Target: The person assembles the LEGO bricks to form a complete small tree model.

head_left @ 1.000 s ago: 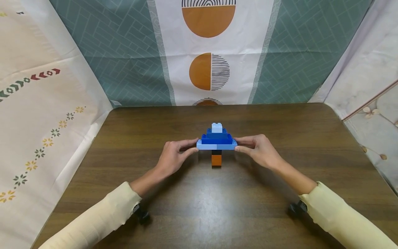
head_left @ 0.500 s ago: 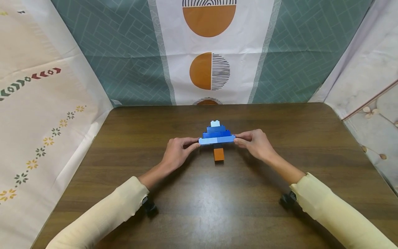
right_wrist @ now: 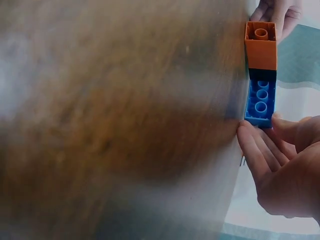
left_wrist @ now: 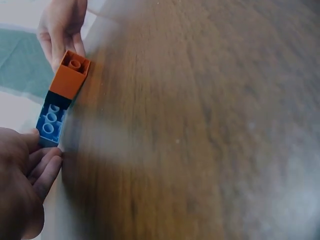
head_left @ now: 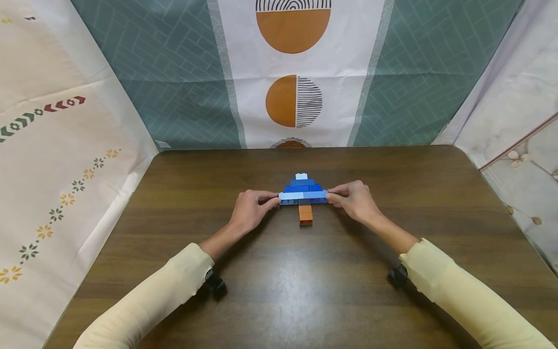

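A tree-shaped toy brick model (head_left: 302, 188) is tipped backward, its hollow underside turned toward me. Its blue tiers narrow to a pale blue brick (head_left: 301, 176) at the far end. A black brick (head_left: 304, 201) joins the widest tier to the orange trunk (head_left: 305, 214), whose open tube end shows in both wrist views. My left hand (head_left: 250, 209) pinches the left end of the widest light blue tier between thumb and fingers. At its right end, my right hand (head_left: 355, 201) pinches the same tier. Whether the model's back touches the table cannot be told.
The model is over the far half of a brown wooden table (head_left: 287, 276). Behind the table's back edge hangs a patterned cloth (head_left: 183, 97), with pale cloths (head_left: 65, 160) along both sides. A dark wrist device (head_left: 216, 286) sits below each sleeve cuff.
The model has tilted from upright onto its back, bringing the trunk's underside into view. Both hands kept their hold, moving slightly away from me, and the right hand also shifted a little left.
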Available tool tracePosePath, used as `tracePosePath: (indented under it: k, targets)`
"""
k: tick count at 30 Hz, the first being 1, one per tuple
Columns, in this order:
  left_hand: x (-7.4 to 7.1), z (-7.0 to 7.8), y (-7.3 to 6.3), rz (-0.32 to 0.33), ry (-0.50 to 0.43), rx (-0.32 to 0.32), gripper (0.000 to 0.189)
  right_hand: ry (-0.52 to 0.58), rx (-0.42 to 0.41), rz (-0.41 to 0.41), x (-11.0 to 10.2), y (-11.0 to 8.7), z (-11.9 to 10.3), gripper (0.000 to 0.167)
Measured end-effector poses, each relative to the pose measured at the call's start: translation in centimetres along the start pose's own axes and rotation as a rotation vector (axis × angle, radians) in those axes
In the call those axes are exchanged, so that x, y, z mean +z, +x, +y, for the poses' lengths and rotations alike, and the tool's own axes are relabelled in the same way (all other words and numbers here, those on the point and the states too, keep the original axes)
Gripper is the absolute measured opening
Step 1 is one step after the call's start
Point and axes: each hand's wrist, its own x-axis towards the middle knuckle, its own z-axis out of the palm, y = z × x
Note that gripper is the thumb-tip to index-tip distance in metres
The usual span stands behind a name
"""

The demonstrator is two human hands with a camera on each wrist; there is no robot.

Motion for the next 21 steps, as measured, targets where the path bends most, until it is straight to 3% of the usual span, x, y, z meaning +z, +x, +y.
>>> tracePosePath:
  k: [8, 21]
  targets:
    - [0.18, 0.19, 0.28, -0.003, 0.012, -0.026, 0.021, -0.002, 0.002, 0.02, 0.21, 0.17, 0.22, 0.025]
    - [0.35, 0.05, 0.43, 0.024, 0.05, -0.006, 0.021, -0.083, 0.049, 0.043, 0.36, -0.06, -0.16, 0.028]
